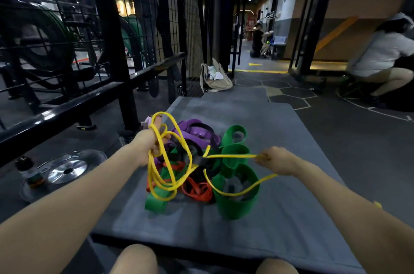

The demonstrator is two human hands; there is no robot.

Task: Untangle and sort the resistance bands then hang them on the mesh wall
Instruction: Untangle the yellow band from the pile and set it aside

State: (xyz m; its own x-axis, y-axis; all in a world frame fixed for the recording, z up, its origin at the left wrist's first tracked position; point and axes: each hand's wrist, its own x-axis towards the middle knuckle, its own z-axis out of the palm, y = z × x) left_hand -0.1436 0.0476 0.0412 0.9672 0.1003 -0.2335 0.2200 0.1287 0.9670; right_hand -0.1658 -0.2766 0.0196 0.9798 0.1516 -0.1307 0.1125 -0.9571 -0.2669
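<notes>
Several loops of yellow band (170, 161) bunch in her left hand (149, 147) while the right hand (276, 161) pinches another strand over the mat's (291, 217) middle; pulling risks cinching the heap (201, 161).

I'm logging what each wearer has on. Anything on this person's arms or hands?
Both forearms are bare, with no sleeves in view. The left hand and right hand show no gloves, and I see no watch or rings. Bare knees show at the bottom edge.
</notes>
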